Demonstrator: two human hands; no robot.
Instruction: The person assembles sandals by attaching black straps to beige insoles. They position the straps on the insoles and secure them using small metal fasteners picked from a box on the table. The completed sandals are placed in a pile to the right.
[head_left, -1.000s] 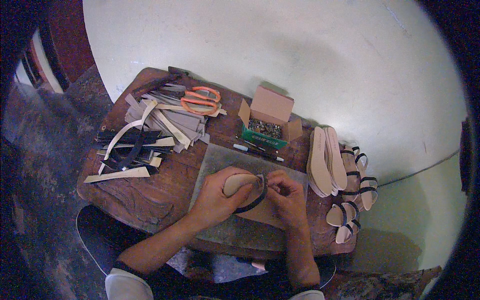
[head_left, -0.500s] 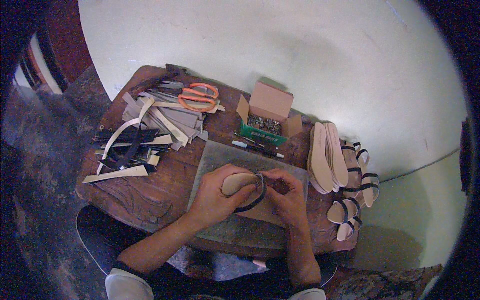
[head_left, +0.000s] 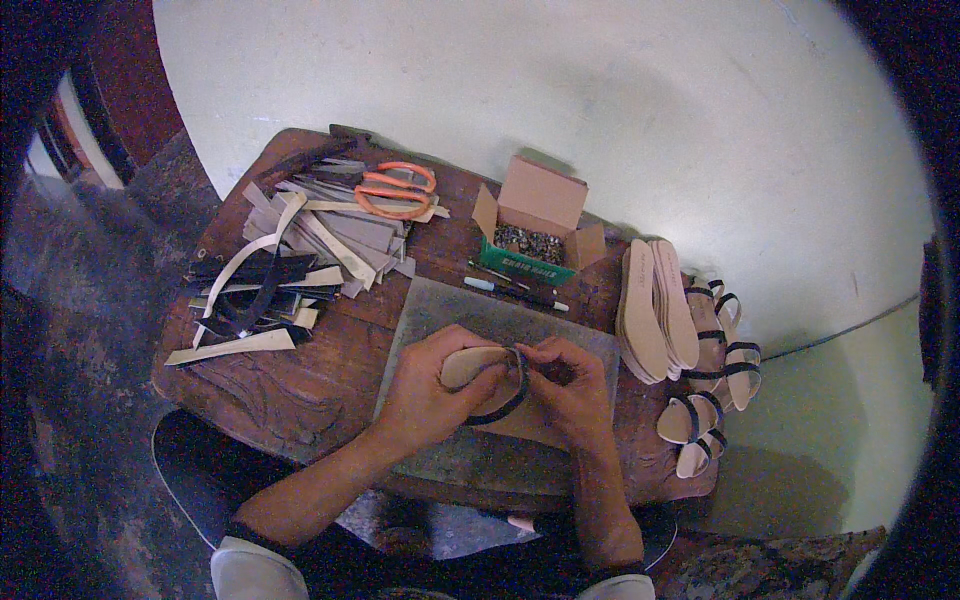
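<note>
Since a second ago, my right hand [head_left: 573, 392] has its fingertips slightly further left in the head view, nearer the upper end of the black strap [head_left: 507, 408], and the wooden table [head_left: 360, 345] sits a little higher. The tan sole [head_left: 462, 366] is near the middle of the frame, over the grey slab [head_left: 465, 312]. My left hand [head_left: 425, 395] is clamped on it, thumb across its top face. Its rounded end points to the left of the frame; its long axis seems to slant toward the lower right, though my hands cover much of it. The strap curves down the right side of that end to below my left thumb. Its upper end lies just left of my right fingertips, so the right hand is the nearer; those tips are bunched close, but whether they pinch the strap I cannot tell
</note>
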